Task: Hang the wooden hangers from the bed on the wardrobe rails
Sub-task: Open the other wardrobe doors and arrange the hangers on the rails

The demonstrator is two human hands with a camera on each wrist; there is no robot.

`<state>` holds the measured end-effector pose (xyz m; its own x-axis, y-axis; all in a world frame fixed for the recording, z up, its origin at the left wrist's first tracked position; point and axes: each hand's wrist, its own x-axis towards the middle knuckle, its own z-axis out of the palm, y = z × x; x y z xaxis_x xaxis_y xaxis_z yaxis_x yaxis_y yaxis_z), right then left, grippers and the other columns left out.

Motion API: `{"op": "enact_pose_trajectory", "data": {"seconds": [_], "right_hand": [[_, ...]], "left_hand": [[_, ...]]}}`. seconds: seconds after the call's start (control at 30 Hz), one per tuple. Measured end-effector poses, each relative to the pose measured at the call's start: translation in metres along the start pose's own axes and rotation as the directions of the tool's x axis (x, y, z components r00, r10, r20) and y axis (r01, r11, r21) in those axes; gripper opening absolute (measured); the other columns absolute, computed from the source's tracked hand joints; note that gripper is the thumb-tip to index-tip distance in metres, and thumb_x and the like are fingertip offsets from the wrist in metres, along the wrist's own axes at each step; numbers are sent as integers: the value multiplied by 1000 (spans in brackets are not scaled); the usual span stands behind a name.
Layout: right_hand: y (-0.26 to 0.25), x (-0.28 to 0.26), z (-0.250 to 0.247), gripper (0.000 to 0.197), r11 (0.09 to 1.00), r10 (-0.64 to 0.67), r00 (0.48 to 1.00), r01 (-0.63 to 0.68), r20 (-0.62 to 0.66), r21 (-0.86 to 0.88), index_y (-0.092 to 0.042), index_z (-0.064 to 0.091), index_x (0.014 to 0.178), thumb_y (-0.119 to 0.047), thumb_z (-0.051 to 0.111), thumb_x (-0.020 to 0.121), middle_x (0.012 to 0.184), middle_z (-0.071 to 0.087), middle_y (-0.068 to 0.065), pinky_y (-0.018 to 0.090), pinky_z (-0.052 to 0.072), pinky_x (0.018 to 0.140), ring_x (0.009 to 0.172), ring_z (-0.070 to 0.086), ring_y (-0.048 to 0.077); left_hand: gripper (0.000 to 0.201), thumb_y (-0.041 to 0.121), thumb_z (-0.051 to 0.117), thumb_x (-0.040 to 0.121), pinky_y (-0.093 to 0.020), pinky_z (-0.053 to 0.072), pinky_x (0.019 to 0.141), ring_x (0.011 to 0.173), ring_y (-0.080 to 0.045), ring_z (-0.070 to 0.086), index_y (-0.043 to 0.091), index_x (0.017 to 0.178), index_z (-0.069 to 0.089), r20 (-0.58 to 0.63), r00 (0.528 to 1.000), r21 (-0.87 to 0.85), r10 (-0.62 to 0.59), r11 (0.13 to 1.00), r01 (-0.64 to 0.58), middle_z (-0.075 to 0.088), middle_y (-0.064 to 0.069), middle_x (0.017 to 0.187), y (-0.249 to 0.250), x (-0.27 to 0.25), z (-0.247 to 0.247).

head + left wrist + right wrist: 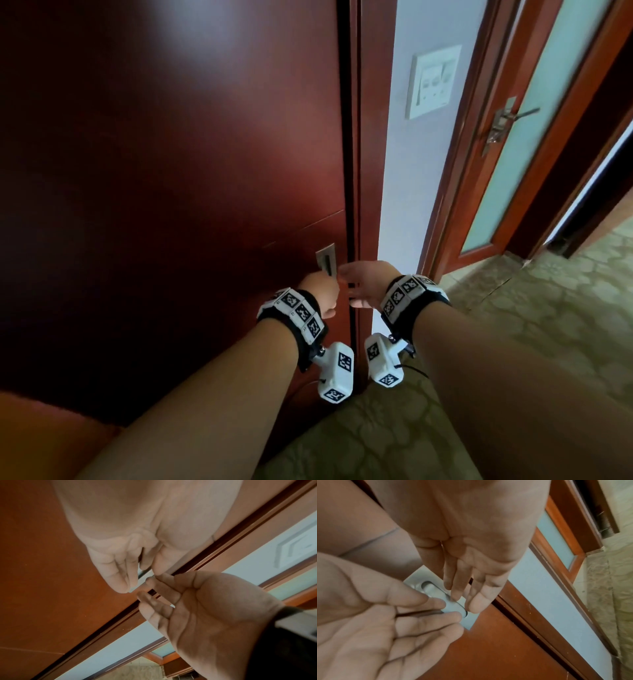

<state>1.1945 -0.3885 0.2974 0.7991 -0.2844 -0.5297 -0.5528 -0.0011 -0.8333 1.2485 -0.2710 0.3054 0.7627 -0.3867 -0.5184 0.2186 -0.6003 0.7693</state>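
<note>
Both forearms are extending forward and slightly downward toward the dark red wardrobe door (pixel 171 154), which is standing closed; the wooden hangers and the wardrobe rails are not showing in any view.

The left hand (pixel 320 291) is sitting at the 6 o'clock end of the recessed metal pull handle (pixel 326 257), which is set into the door just beside its 3 o'clock edge; in the right wrist view the left fingers (pixel 436 601) are lying nearly straight and close together, their tips touching the handle's plate (pixel 453 608) at the slot; they are pressing on it rather than curling round it.

The right hand (pixel 368 282) is sitting just beside the left, at its 3 o'clock side, over the dark gap (pixel 349 205) between door and frame; its fingers are reaching straight toward the same handle, the tips resting at the slot's edge, and the thumb is lying alongside; nothing is being grasped.

Both wrists are wearing black bands with white marker blocks (pixel 301 310); a white camera housing (pixel 337 375) is hanging below each wrist.

At 2 o'clock of the hands, a white switch plate (pixel 431 85) is sitting on the pale wall; at 3 o'clock, a frosted-glass door (pixel 534 137) with a metal lever handle (pixel 507 120) is standing.
</note>
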Motion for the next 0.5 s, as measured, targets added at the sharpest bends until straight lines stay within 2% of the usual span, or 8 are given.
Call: {"op": "enact_pose_trajectory", "data": {"seconds": [0.07, 0.17, 0.2, 0.27, 0.33, 0.37, 0.43, 0.5], "right_hand": [[5, 13, 3, 23, 996, 17, 1000, -17, 6, 84, -17, 66, 111, -7, 51, 97, 114, 68, 3, 37, 59, 77, 100, 65, 25], [5, 25, 7, 32, 992, 13, 1000, -13, 2, 124, -8, 64, 123, -16, 61, 92, 102, 65, 7, 36, 57, 78, 81, 63, 19], [2, 27, 9, 33, 991, 31, 1000, -31, 3, 127, -9, 64, 124, -18, 61, 92, 97, 65, 6, 35, 56, 77, 77, 62, 18], [-2, 30, 10, 31, 996, 86, 995, -88, 49, 30, -20, 63, 124, -11, 53, 96, 88, 64, 4, 27, 52, 65, 71, 58, 15], [-5, 30, 9, 42, 992, 121, 989, -122, 81, 13, -26, 62, 125, -1, 47, 95, 77, 63, 4, 25, 48, 60, 64, 54, 14], [-3, 33, 7, 45, 994, 107, 990, -107, 87, 0, -26, 63, 126, 1, 46, 94, 72, 64, 1, 24, 48, 60, 61, 53, 13], [-4, 34, 4, 53, 994, 101, 989, -95, 104, -57, -31, 64, 126, 5, 47, 90, 65, 66, -5, 25, 51, 63, 60, 54, 11], [-10, 33, 5, 60, 988, 100, 988, -84, 116, -131, -35, 62, 128, 7, 46, 88, 71, 66, -4, 30, 54, 75, 65, 56, 12]], "left_hand": [[39, 8, 46, 101, -47, 58, 92, 92, -23, 61, 0, 139, 51, 10, 1000, 13, -27, 1000, 26, 61, -22, 134, -1, 6, 3], [41, 6, 45, 101, -42, 58, 93, 93, -22, 60, 3, 142, 48, 38, 997, 5, -69, 998, 68, 60, -20, 136, -2, 11, 7], [41, 5, 45, 102, -42, 57, 93, 95, -22, 60, 5, 142, 48, 39, 996, -6, -85, 996, 85, 60, -18, 135, -2, 13, 8], [35, 5, 47, 102, -42, 55, 95, 97, -22, 59, 12, 136, 53, 37, 984, -86, -176, 980, 179, 62, -10, 129, 0, 14, 11], [24, 8, 47, 104, -41, 55, 94, 97, -23, 58, 20, 124, 53, 49, 971, -168, -235, 956, 240, 62, -6, 123, 3, 12, 12], [25, 9, 47, 104, -42, 55, 92, 98, -24, 59, 19, 125, 53, 61, 967, -192, -246, 948, 254, 62, -7, 125, 5, 11, 12], [33, 6, 46, 103, -42, 56, 87, 99, -25, 61, 14, 135, 51, 86, 967, -207, -239, 945, 252, 62, -8, 129, 3, 12, 11], [40, 3, 44, 101, -43, 55, 88, 101, -27, 62, 15, 139, 50, 105, 970, -217, -219, 947, 238, 61, -10, 132, 1, 12, 10]]}}
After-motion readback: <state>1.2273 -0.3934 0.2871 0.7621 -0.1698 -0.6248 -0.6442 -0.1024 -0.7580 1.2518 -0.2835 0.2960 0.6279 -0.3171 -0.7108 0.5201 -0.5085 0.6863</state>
